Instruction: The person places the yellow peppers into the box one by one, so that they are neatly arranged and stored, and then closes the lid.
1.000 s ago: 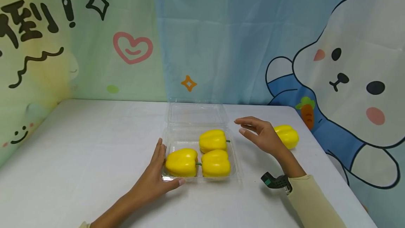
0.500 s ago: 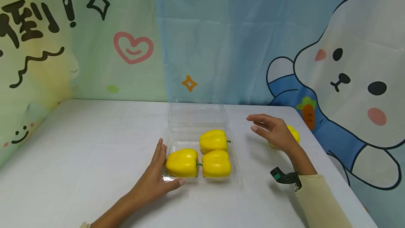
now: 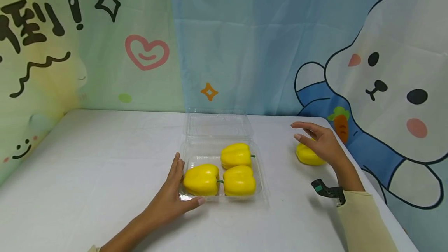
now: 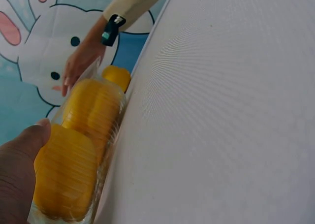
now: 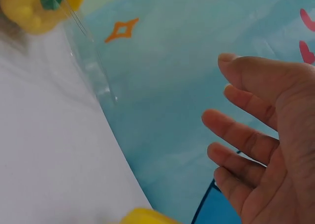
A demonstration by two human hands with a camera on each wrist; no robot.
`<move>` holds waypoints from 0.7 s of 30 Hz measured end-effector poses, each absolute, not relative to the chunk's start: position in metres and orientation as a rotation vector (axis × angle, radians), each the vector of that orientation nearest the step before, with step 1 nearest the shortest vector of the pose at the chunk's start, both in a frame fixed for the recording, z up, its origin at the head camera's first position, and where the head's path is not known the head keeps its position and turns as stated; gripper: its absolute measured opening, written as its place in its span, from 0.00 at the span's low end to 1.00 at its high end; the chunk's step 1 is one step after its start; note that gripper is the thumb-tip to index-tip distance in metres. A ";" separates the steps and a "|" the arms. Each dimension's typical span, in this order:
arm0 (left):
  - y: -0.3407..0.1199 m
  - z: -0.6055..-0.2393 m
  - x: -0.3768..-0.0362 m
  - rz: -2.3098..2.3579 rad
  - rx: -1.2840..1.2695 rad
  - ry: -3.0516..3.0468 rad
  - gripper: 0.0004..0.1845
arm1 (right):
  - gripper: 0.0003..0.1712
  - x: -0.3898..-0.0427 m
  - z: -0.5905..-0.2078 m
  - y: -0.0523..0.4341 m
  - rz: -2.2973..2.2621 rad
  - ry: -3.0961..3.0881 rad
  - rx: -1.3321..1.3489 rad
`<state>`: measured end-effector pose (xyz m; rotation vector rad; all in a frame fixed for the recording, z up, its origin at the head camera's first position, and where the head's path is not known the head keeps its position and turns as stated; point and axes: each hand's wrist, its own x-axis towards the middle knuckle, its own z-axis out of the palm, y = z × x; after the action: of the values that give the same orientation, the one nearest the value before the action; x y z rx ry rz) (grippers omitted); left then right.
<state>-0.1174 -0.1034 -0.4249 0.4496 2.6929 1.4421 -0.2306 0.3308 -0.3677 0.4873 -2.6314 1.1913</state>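
A clear plastic clamshell container [image 3: 201, 161] stands on the table with its lid [image 3: 217, 126] tipped back. Inside lie three yellow bell peppers: one at front left [image 3: 201, 179], one at front right [image 3: 239, 181] and one behind it [image 3: 236, 155]. My left hand [image 3: 175, 189] holds the container's near left corner, fingers along the side and thumb [image 4: 34, 140] at the front. To the right, another yellow bell pepper [image 3: 307, 155] lies on the table. Above and partly over it in the head view hovers my right hand [image 3: 323, 143], fingers loosely bent and thumb apart, nothing in its grasp.
The white table [image 3: 105, 158] has its right edge just beyond the loose bell pepper and right forearm. A printed cloth [image 3: 238, 49] with a cartoon rabbit hangs behind it. A dark device [image 3: 327, 189] sits on the right wrist.
My right hand has moved rightward, away from the container and over the loose bell pepper, whose left part now shows. My left hand and the container have stayed in place.
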 end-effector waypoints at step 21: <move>-0.103 -0.426 -0.118 1.452 0.444 2.688 0.66 | 0.28 -0.232 -0.388 0.391 1.257 -2.705 0.312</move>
<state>-0.1181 -0.1035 -0.4255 0.4437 2.6880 1.4524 -0.2319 0.3906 -0.3881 0.3124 -2.7046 1.2570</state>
